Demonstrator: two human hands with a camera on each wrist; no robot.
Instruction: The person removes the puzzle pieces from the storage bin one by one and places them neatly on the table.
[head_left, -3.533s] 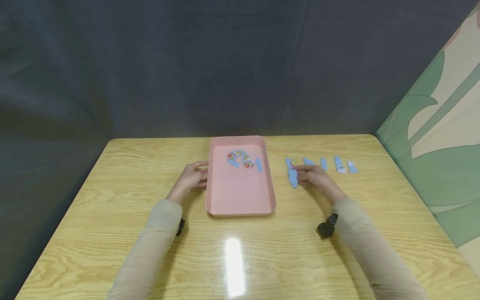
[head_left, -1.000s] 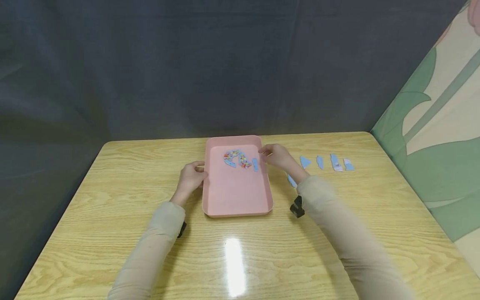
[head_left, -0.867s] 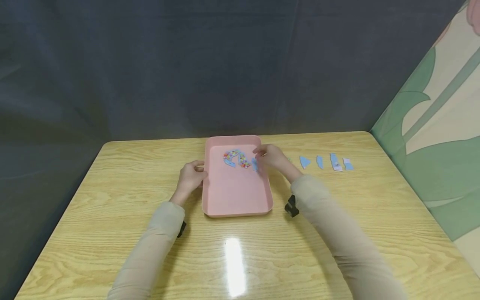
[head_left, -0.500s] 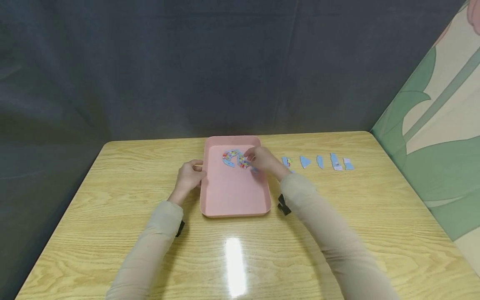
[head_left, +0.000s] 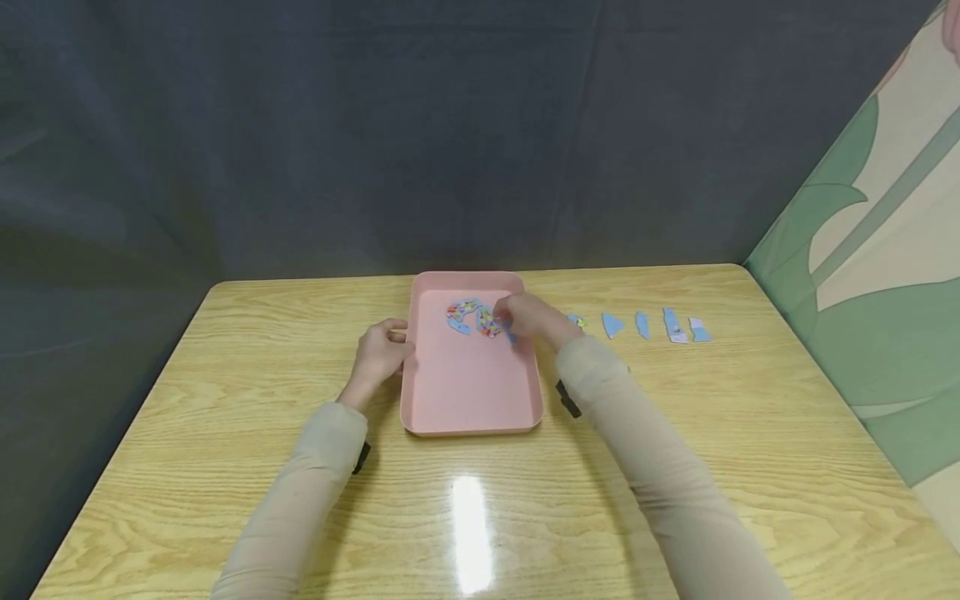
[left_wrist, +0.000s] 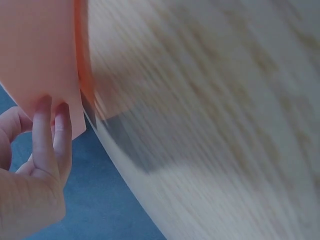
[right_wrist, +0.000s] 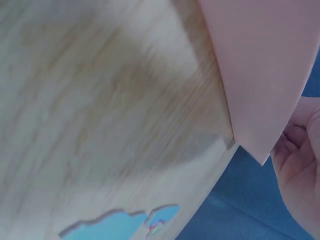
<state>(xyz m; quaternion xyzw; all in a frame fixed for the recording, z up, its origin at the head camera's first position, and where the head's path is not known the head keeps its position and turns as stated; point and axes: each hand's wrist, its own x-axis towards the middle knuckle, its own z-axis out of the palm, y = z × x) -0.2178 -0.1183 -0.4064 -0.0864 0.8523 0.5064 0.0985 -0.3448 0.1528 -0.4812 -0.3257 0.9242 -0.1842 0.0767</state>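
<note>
In the head view a pink tray [head_left: 471, 383] stands on the table. My left hand [head_left: 378, 354] holds its left wall; in the left wrist view the fingers [left_wrist: 44, 137] lie on the outer side, the thumb behind. Inside the tray, several blue puzzle pieces with a multicoloured patchwork pattern [head_left: 462, 311] form an arch. My right hand [head_left: 528, 318] reaches over the right wall, its fingertips at a narrow blue puzzle piece [head_left: 513, 338] right of the arch. Its fingers partly cover that piece, and the tray wall [right_wrist: 260, 75] hides its fingertips in the right wrist view.
Right of the tray, several puzzle pieces lie in a row on the table [head_left: 300, 317], among them a triangular blue one [head_left: 612, 324] and a blue and white one [head_left: 674, 326]. The right forearm covers part of the row's left end. A dark curtain [head_left: 390, 150] hangs behind.
My right hand has moved left from the loose pieces on the table into the tray, across the narrow piece to the arch, then slightly back right. The left hand stays at the tray's left wall.
</note>
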